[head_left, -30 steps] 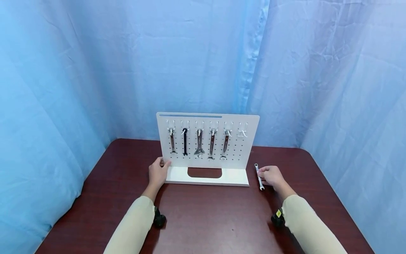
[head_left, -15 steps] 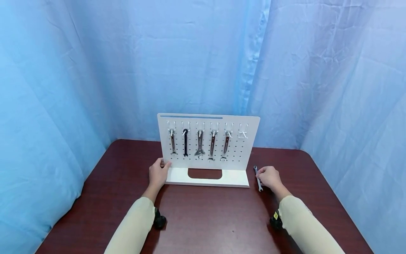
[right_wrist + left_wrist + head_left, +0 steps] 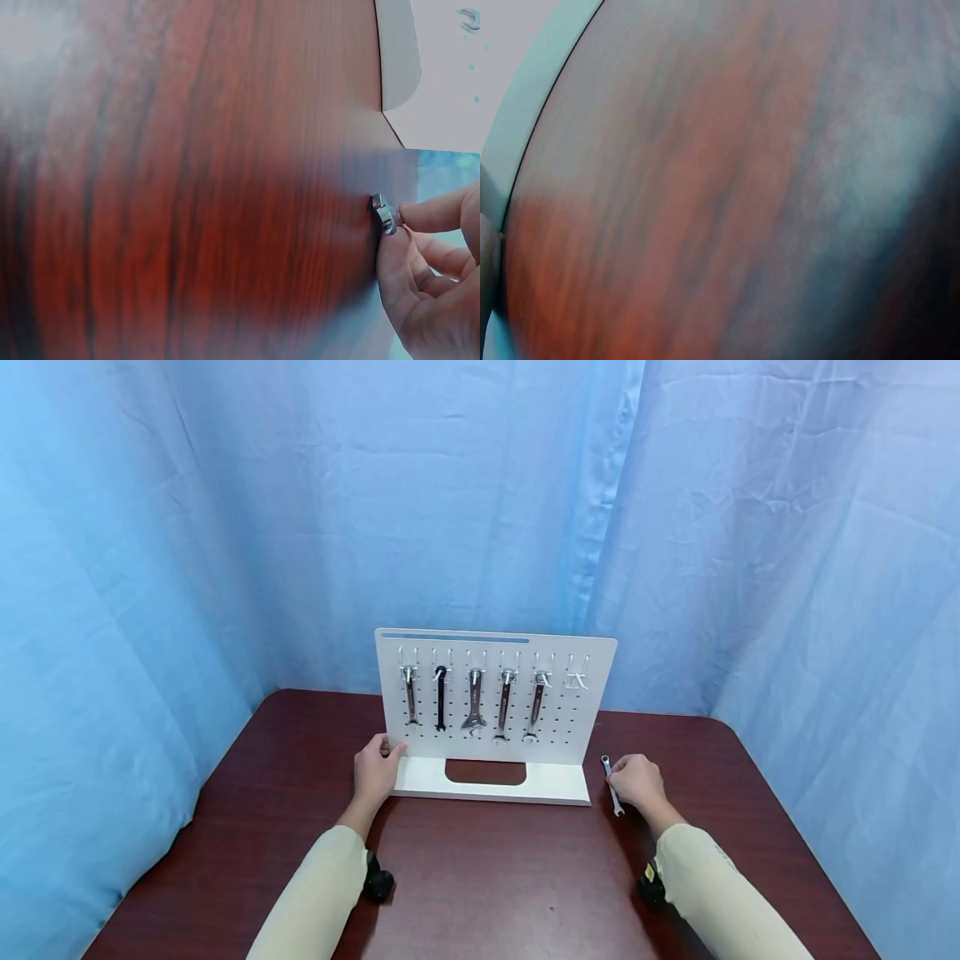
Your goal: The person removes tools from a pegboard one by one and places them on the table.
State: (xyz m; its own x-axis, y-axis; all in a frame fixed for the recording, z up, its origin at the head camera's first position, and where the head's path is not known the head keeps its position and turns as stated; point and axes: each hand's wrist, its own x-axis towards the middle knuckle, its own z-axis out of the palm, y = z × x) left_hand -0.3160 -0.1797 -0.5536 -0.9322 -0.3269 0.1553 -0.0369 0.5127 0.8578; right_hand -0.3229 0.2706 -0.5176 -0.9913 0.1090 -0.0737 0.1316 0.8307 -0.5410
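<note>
A white pegboard stand (image 3: 555, 727) stands upright on the table, several wrenches hanging from its hooks. My left hand (image 3: 375, 770) grips its lower left edge, thumb on the front, other fingers partly hidden behind. Right of the stand, my right hand (image 3: 637, 779) pinches a small silver combination wrench (image 3: 614, 796) by its middle, low at the table top. The wrench's ring end points away from me, its open end toward me. In the right wrist view, thumb and fingertips (image 3: 431, 214) meet at the wrench (image 3: 385, 215). The left wrist view shows mostly blurred table and the stand's rim.
An adjustable wrench (image 3: 474, 702) hangs mid-row, a black wrench (image 3: 440, 700) left of it. The rightmost hook (image 3: 576, 680) bears no tool. Dark red-brown table (image 3: 480, 868) extends around the stand. Blue curtains (image 3: 450, 527) enclose the back and sides.
My right hand has shifted slightly left, and its fingers have changed their hold on the wrench. The wrench sits a little lower in view. My left hand stays on the stand's edge.
</note>
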